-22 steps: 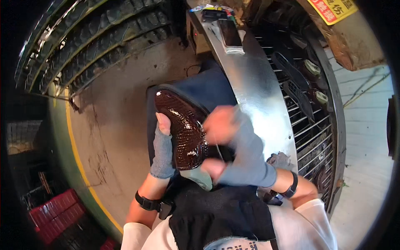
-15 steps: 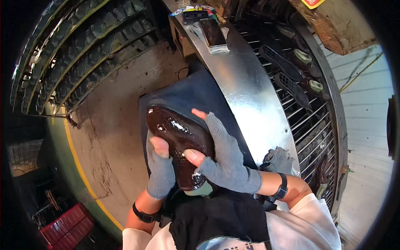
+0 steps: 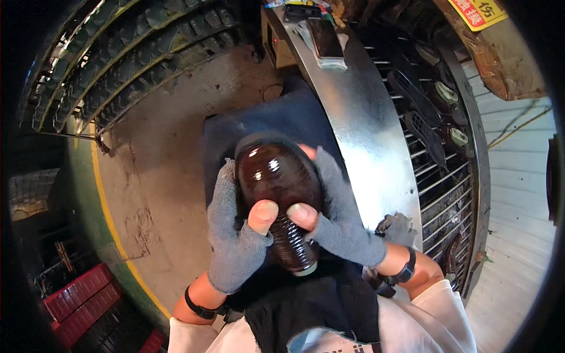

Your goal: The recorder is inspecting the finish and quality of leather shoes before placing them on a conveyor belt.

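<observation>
A glossy dark brown shoe sole (image 3: 281, 194) with fine ribbed tread is held up close to the camera, tread side facing me. My left hand (image 3: 232, 232), in a grey fingerless glove, grips its left edge with the thumb pressed on the tread. My right hand (image 3: 338, 220), gloved the same way, grips the right edge, thumb next to the left thumb. A dark blue cloth (image 3: 259, 126) lies on the surface beneath the sole.
A curved shiny metal panel (image 3: 365, 117) runs along the right, with a wire rack (image 3: 438, 147) of dark soles beyond it. A phone (image 3: 325, 38) lies on the panel's far end. Rows of black moulds (image 3: 129, 53) arc at upper left. Red crates (image 3: 76, 300) sit lower left.
The sole has been turned and lifted closer to the camera, now more upright with the toe end up. Both thumbs have come together on the tread.
</observation>
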